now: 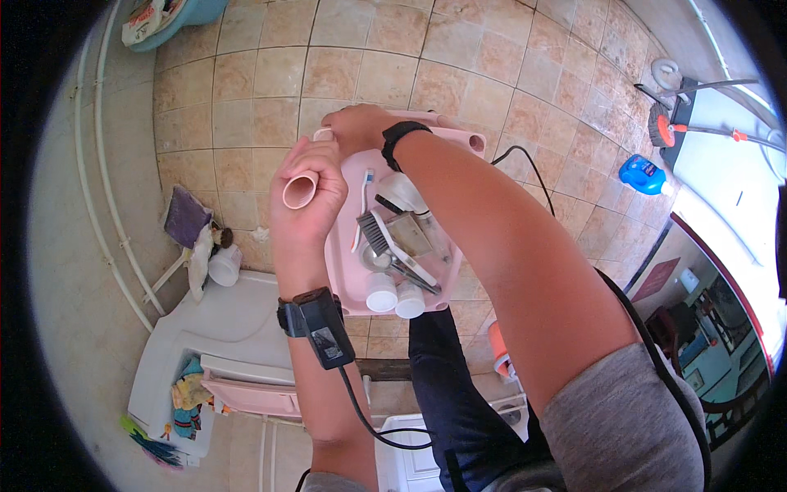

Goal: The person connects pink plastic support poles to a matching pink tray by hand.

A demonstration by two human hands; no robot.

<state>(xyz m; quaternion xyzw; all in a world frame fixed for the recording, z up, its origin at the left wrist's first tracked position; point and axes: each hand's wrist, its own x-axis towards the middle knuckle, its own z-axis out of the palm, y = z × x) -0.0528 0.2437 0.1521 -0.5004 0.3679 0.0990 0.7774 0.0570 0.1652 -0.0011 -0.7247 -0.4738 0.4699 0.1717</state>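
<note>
My left hand [316, 172] is wrapped round a pink hollow tube [300, 191], its open end facing up. Just beyond, my right hand [361, 129] is closed at the far left corner of a pink plastic tray [340, 262]; its fingertips are partly hidden, and a pink rounded end [324, 134] shows between the hands. Whether that end belongs to the same tube I cannot tell. On the tray lie a toothbrush [366, 187], a scrubbing brush with dark bristles [375, 234], and two white-lidded tubs [381, 293] near its front edge, among other small items.
A white washbasin [238, 307] stands at left, with a white cup [225, 265] and dark cloth [188, 215] by it. To the right are a blue bottle [643, 175] and an orange brush [661, 125]. A blue basin [193, 20] sits far left. A black cable [537, 168] crosses the tiles.
</note>
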